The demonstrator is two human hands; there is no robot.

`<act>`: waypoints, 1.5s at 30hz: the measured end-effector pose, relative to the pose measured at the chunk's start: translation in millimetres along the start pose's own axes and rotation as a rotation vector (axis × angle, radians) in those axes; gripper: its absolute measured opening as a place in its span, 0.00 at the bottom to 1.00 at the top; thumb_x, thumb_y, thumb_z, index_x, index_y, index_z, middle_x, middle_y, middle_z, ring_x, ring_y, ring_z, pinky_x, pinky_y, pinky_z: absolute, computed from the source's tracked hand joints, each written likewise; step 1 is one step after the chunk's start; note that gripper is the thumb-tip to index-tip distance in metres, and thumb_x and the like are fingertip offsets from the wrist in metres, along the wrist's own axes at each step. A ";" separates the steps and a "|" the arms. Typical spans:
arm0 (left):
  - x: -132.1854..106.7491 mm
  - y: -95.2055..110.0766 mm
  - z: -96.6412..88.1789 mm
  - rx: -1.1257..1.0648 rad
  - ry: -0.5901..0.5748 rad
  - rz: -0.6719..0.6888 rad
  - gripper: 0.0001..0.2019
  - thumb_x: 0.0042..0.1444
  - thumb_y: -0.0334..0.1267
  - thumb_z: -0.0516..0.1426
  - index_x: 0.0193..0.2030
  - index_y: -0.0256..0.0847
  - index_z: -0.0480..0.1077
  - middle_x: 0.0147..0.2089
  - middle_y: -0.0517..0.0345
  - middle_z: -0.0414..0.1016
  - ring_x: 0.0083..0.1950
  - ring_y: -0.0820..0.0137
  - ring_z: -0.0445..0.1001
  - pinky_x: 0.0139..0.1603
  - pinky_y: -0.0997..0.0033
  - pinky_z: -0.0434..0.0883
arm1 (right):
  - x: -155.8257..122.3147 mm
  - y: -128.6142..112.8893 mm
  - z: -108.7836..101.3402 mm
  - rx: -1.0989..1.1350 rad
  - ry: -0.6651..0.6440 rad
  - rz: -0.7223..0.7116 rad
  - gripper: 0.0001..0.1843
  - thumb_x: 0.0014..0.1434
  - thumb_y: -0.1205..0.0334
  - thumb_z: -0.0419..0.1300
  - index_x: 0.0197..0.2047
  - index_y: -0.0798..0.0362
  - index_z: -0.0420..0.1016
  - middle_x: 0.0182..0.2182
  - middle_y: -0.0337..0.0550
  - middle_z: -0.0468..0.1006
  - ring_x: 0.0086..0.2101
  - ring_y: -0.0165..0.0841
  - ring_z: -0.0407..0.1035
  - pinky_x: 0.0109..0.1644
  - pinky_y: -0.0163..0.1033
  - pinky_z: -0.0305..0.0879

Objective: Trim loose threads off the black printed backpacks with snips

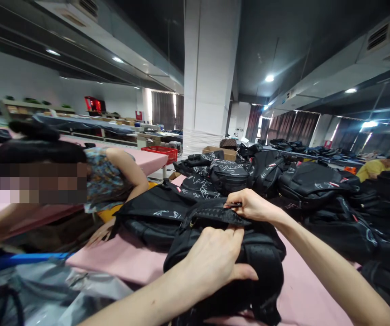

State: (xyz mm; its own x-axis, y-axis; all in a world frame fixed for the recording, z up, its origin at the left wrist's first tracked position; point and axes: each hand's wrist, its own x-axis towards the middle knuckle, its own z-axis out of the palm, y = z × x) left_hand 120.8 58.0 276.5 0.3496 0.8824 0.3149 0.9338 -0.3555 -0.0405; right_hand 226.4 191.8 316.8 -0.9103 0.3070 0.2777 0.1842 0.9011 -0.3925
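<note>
One black backpack (225, 253) lies on a pink tabletop (120, 258), under the hands of the person wearing the camera. The left hand (215, 258) is closed over the backpack's top edge, fingers curled and thumb lying along its side. The right hand (252, 206) is narrowed to a pinch on a small dark piece (233, 205) at the backpack's top. Just behind and left of the backpack lies a second, flatter black bag (157, 210) with white angular marks, too blurred to read. Further behind the backpack is a heap of black bags (228, 174), too many and too overlapped to count. Beyond the heap stand one cardboard box (220, 151) and one red basket (157, 151). Left of the backpack one co-worker (113, 176) bends over the tabletop, and far right of it is another person in yellow (373, 170).
</note>
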 end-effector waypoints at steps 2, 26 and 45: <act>-0.9 5.7 4.0 0.036 0.026 -0.001 0.34 0.46 0.60 0.56 0.49 0.31 0.66 0.44 0.41 0.74 0.39 0.53 0.75 0.36 0.55 0.73 | 0.9 0.9 2.1 -0.112 0.140 0.026 0.07 0.54 0.66 0.54 0.30 0.56 0.73 0.27 0.40 0.74 0.29 0.30 0.67 0.32 0.31 0.56; 13.5 -20.9 -7.2 -0.266 -0.008 0.148 0.28 0.53 0.55 0.53 0.58 0.44 0.63 0.51 0.48 0.73 0.49 0.57 0.73 0.48 0.59 0.68 | 15.6 31.0 -0.9 0.387 0.305 0.278 0.22 0.44 0.43 0.58 0.21 0.55 0.64 0.17 0.31 0.57 0.21 0.24 0.49 0.25 0.32 0.46; 18.4 -63.4 2.5 -0.968 0.374 -0.403 0.18 0.52 0.51 0.52 0.40 0.39 0.69 0.37 0.58 0.75 0.39 0.66 0.72 0.41 0.71 0.68 | -26.1 22.2 -17.3 0.532 0.240 0.323 0.16 0.50 0.51 0.59 0.29 0.58 0.74 0.21 0.35 0.70 0.23 0.25 0.62 0.26 0.30 0.57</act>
State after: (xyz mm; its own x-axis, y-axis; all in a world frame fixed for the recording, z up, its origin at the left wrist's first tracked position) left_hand 68.2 97.6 282.5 -0.1633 0.8968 0.4113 0.4636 -0.2982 0.8344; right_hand 260.6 209.2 316.0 -0.7205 0.6517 0.2370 0.1701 0.4974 -0.8507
